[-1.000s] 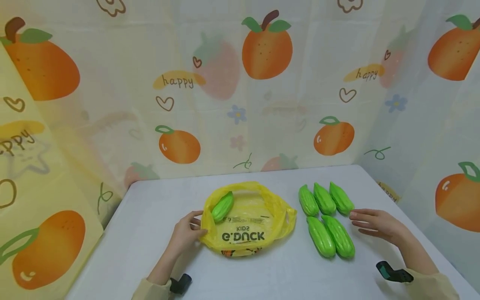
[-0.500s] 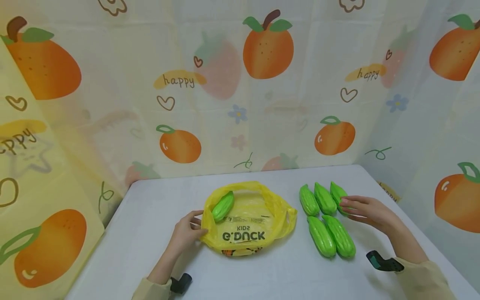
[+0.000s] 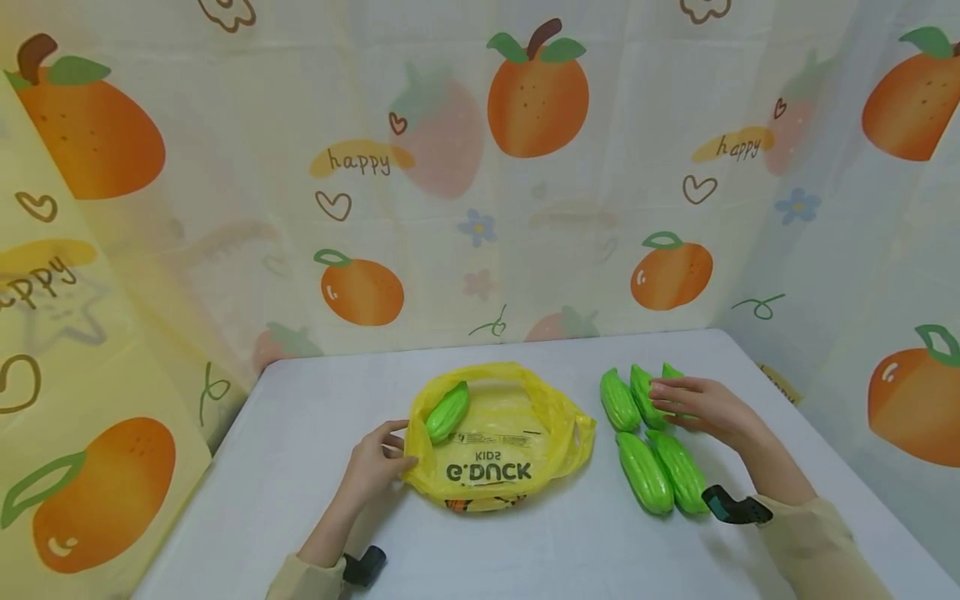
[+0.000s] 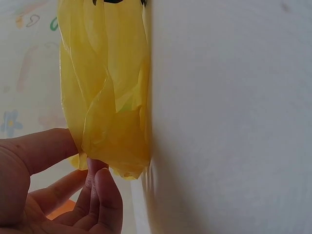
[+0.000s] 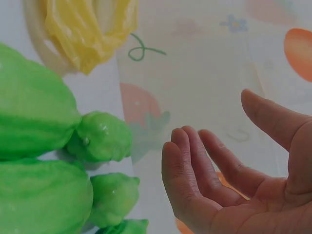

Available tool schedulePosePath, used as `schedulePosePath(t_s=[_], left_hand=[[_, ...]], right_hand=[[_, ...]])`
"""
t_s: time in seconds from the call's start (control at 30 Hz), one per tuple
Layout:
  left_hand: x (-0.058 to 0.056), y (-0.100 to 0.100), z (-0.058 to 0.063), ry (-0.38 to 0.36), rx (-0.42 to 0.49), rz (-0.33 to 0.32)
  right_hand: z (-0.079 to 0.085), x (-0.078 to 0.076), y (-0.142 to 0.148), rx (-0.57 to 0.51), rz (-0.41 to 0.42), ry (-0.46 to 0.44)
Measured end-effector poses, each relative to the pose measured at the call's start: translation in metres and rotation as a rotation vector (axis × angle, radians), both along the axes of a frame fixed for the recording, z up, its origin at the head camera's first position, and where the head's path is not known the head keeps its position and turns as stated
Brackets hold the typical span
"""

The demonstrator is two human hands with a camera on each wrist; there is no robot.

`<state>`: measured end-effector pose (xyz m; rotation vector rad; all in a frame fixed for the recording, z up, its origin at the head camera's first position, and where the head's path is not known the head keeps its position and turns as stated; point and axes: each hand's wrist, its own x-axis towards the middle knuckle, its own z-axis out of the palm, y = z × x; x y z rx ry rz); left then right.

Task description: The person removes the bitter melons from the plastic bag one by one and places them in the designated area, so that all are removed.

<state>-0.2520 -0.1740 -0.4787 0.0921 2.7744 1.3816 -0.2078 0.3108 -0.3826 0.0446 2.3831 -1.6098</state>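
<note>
A yellow plastic bag with dark lettering lies with its mouth held wide, and one green ridged gourd rests inside. At the bag's left side my left hand pinches the rim; in the left wrist view, its fingers meet the yellow film. My right hand hovers over the back row of gourds, fingers apart and holding nothing. It partly covers the back right gourd and the back middle gourd. The right wrist view shows the spread hand beside several gourds.
Back left in the group lies another gourd, with a front left gourd and a front right gourd nearer me. All rest on a white table. A fruit-printed curtain closes off the back and sides.
My right hand has moved left and slightly up, from beside the gourds to over the back row. The left hand and bag stay in place.
</note>
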Motion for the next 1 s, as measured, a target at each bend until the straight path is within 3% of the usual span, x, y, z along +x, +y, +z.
schedulePosePath(t_s=[0.77, 1.0], left_hand=[[0.001, 0.001, 0.004, 0.005, -0.002, -0.002], [0.001, 0.000, 0.003, 0.001, 0.002, 0.008]], right_hand=[[0.008, -0.036, -0.058, -0.057, -0.002, -0.037], [0.008, -0.047, -0.079, -0.112, 0.039, -0.033]])
